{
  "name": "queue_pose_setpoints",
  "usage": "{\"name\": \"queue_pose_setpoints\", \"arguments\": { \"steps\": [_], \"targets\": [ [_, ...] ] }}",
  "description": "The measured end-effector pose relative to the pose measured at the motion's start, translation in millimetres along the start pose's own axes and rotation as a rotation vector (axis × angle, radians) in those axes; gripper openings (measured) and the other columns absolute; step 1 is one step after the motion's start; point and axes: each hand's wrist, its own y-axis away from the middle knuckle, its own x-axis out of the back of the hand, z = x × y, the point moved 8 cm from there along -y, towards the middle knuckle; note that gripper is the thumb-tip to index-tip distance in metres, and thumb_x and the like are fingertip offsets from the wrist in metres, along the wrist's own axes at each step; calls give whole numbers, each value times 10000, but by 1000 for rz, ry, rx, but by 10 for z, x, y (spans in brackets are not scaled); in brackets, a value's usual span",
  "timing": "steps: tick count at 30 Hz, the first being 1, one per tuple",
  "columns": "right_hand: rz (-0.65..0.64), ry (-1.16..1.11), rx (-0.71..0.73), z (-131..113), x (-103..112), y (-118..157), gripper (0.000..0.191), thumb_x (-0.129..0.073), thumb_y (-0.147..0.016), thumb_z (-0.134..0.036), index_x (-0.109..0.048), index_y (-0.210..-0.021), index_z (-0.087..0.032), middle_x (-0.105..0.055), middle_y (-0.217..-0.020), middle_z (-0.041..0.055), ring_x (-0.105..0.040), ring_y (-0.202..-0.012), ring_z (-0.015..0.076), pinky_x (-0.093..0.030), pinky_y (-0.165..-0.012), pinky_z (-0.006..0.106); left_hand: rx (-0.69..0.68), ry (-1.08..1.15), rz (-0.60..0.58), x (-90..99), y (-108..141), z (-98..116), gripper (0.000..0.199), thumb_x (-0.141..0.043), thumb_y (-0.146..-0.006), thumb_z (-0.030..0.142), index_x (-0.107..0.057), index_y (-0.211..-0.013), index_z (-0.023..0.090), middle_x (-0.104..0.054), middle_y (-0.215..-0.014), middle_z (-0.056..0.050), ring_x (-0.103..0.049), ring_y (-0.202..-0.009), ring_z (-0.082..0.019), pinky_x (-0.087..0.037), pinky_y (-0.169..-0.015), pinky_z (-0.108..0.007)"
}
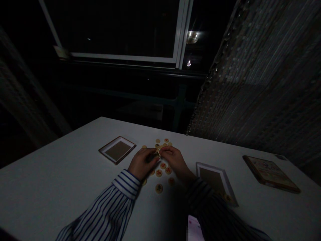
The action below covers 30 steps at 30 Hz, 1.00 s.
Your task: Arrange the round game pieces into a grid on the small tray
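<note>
Left hand (140, 164) curled, fingers narrow, beside a small pale piece (157, 152), seemingly edge-on between both hands' fingertips. Round, yellowish, wood-toned discs (158, 173) with red characters lie just nearside. Right hand (176, 163), fingers narrow, equally close; whose grip, can't tell.

The white table (75, 187) bears round pieces (158, 188), two shallow trays (117, 150), a flat box (273, 172) and, apparently, a phone (195, 230).

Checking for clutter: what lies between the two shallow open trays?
The left hand, the right hand and scattered round pieces, as the head view shows.
</note>
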Motion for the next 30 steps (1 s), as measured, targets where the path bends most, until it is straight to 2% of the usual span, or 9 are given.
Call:
{"name": "queue_pose_setpoints", "arguments": {
  "steps": [5, 19, 25, 30],
  "targets": [
    [-26, -58, -1, 2, -20, 20, 164, -620, -612, -274, -590, -725, -160, -632, -693, -4, -594, -698, 138, -434, -704, 262, -36, -29, -2, 5, 0, 67, 258, -568, -755, 323, -594, -976, 193, -652, -892, -47, -582, -846, -174, -470, -782, -320],
    [-29, 12, 30, -33, -20, 16, 120, -556, -640, -256, -589, -711, -165, -633, -705, -2, -583, -685, 125, -435, -677, 245, -71, -55, 6, 17, 1, 97, 222, -554, -762, 297, -587, -952, 186, -647, -904, -45, -570, -876, -171, -452, -814, -313],
    [173, 50, 88, -139, 260, -32, 149, -533, -639, -277, -592, -717, -165, -650, -731, 23, -586, -705, 146, -433, -656, 252, -61, -86, -10, -9, 1, 59, 249, -528, -771, 299, -592, -980, 180, -646, -940, -50, -558, -899, -171, -437, -838, -309],
    [286, 211, 122, -166, 485, -59, 190, -517, -653, -304, -596, -756, -165, -655, -746, 40, -594, -700, 164, -444, -622, 259, -67, -167, -114, -120, 10, 5, 272, -496, -780, 331, -617, -978, 188, -647, -956, -63, -559, -894, -190, -425, -838, -330]
  ]
}}
